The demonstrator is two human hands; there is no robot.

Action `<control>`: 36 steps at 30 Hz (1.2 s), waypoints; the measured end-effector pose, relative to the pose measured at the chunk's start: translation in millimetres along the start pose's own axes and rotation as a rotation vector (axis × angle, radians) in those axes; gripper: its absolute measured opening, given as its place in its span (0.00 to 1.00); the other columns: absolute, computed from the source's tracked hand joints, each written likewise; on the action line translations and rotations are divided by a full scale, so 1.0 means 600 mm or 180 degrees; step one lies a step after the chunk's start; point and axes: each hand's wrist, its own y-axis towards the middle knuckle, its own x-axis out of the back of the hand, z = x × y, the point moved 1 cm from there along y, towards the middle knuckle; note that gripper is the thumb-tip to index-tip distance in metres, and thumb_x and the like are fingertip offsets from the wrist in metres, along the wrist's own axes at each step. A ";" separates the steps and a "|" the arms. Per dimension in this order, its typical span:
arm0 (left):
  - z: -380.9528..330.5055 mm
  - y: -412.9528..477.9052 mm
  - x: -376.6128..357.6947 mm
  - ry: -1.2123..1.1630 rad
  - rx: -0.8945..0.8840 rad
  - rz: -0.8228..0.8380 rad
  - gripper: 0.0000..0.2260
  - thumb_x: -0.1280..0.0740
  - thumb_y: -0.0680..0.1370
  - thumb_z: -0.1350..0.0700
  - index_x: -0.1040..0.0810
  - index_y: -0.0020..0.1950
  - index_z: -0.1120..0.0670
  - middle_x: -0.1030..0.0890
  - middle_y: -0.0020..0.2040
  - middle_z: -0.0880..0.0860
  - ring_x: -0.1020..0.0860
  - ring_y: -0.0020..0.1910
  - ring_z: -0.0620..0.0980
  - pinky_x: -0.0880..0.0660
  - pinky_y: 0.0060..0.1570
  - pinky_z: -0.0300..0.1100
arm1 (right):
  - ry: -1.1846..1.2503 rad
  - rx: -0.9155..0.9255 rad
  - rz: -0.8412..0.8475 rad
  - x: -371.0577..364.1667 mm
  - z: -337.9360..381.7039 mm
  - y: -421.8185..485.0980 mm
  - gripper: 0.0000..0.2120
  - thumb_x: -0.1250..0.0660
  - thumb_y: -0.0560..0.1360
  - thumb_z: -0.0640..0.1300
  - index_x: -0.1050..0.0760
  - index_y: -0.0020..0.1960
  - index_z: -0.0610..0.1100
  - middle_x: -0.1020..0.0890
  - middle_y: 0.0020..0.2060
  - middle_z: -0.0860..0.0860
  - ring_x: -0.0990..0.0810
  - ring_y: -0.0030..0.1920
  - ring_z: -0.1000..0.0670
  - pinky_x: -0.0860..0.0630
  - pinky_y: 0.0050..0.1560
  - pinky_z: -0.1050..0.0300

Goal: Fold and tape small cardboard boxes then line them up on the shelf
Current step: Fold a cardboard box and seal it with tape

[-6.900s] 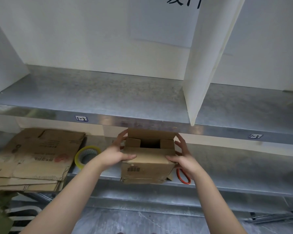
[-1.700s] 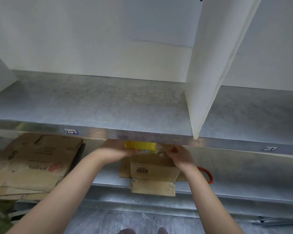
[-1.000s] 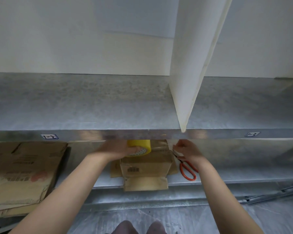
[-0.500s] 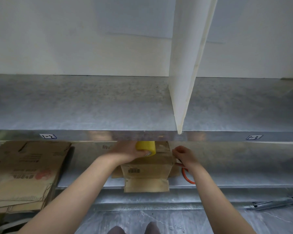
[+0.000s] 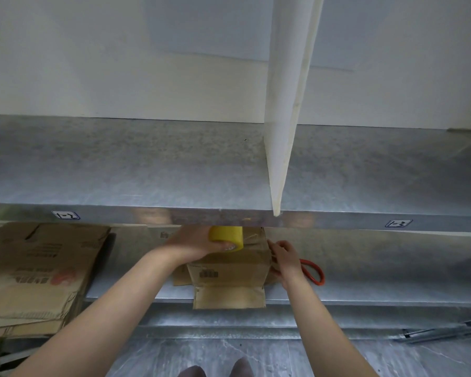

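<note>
Nearest the person, a loose flap [image 5: 229, 296] of the small cardboard box [image 5: 229, 270] hangs down over the front lip of the lower shelf [image 5: 378, 281], so the box sits right at the edge; a hard pull on the tape could, I judge, drag it forward and tip it off. On the box's top, the left hand [image 5: 191, 244] has fingers and thumb wrapped round the yellow tape roll [image 5: 225, 236], which lies on its side against the top flaps. The right hand [image 5: 286, 257] is at the box's upper right edge, fingers loosely curled against the cardboard; whether it pinches the tape's free end or only steadies the side cannot be told. If nothing pins that end, the strip may lift, wrinkle or stick to itself as the roll travels, and the seam would gape. Just beyond the right wrist lie the orange-handled scissors [image 5: 312, 270], close enough for the wrist to knock them along the shelf. Well to the left, a stack of flattened cardboard [image 5: 38, 268] rests on the same shelf. The front edge of the upper shelf [image 5: 147, 164] hides the back of the box top and part of the roll, so the tape is laid half blind and may run crooked off the seam. Farthest, a white divider [image 5: 283, 118] stands on that upper shelf, where I take it the taped boxes are to be lined up
</note>
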 end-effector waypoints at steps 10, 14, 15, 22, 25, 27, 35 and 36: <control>0.003 0.001 -0.001 -0.0065 0.0064 -0.0128 0.20 0.29 0.71 0.37 0.35 0.57 0.34 0.31 0.45 0.31 0.32 0.41 0.30 0.37 0.38 0.26 | -0.0792 0.0626 -0.0502 0.003 -0.005 -0.022 0.11 0.28 0.74 0.50 0.28 0.45 0.46 0.19 0.40 0.48 0.20 0.41 0.47 0.23 0.42 0.53; 0.003 0.000 0.000 -0.0093 0.0047 -0.0116 0.22 0.29 0.70 0.36 0.36 0.58 0.34 0.31 0.46 0.31 0.32 0.42 0.31 0.36 0.39 0.26 | -0.1231 0.1189 -0.0661 0.006 -0.003 -0.042 0.04 0.30 0.76 0.41 0.24 0.45 0.49 0.19 0.39 0.56 0.18 0.45 0.51 0.29 0.38 0.68; 0.004 0.001 0.000 -0.0121 0.0060 -0.0116 0.22 0.29 0.70 0.36 0.36 0.59 0.34 0.31 0.47 0.32 0.32 0.43 0.31 0.36 0.39 0.27 | -0.1248 0.1322 -0.0580 0.008 -0.003 -0.049 0.06 0.32 0.76 0.40 0.22 0.46 0.50 0.18 0.40 0.58 0.18 0.46 0.54 0.29 0.40 0.70; 0.005 -0.002 -0.001 -0.0180 0.0030 -0.0087 0.23 0.30 0.70 0.34 0.37 0.59 0.33 0.31 0.49 0.31 0.32 0.44 0.32 0.36 0.41 0.27 | -0.0726 0.1207 0.0958 0.034 0.002 -0.074 0.26 0.36 0.74 0.30 0.28 0.69 0.50 0.19 0.59 0.53 0.20 0.58 0.58 0.24 0.51 0.67; 0.001 -0.004 0.000 -0.0149 0.0047 -0.0045 0.21 0.30 0.70 0.34 0.34 0.58 0.33 0.30 0.47 0.31 0.31 0.43 0.31 0.36 0.39 0.26 | -0.1282 0.1278 0.0946 0.028 0.006 -0.079 0.31 0.26 0.73 0.47 0.33 0.72 0.53 0.24 0.62 0.58 0.24 0.60 0.60 0.26 0.53 0.70; -0.002 -0.006 0.002 -0.0194 0.0030 -0.0032 0.22 0.30 0.70 0.35 0.33 0.61 0.34 0.29 0.48 0.32 0.31 0.44 0.32 0.35 0.40 0.26 | -0.1519 0.1556 0.0527 0.014 0.005 -0.083 0.35 0.23 0.70 0.52 0.33 0.73 0.51 0.25 0.61 0.59 0.26 0.58 0.63 0.29 0.52 0.76; 0.004 -0.027 0.010 -0.0589 0.0152 0.0113 0.29 0.36 0.65 0.26 0.31 0.62 0.37 0.25 0.56 0.38 0.25 0.55 0.40 0.30 0.52 0.35 | -0.1579 0.1736 0.0310 -0.007 0.005 -0.087 0.42 0.22 0.64 0.59 0.34 0.74 0.52 0.24 0.65 0.59 0.26 0.65 0.58 0.27 0.65 0.59; 0.010 -0.030 0.011 -0.0646 0.0154 0.0084 0.27 0.35 0.66 0.27 0.30 0.61 0.37 0.24 0.57 0.38 0.25 0.56 0.40 0.29 0.55 0.37 | -0.1590 0.1705 0.0271 -0.010 0.006 -0.086 0.42 0.22 0.65 0.57 0.34 0.74 0.51 0.25 0.66 0.56 0.27 0.66 0.55 0.27 0.66 0.54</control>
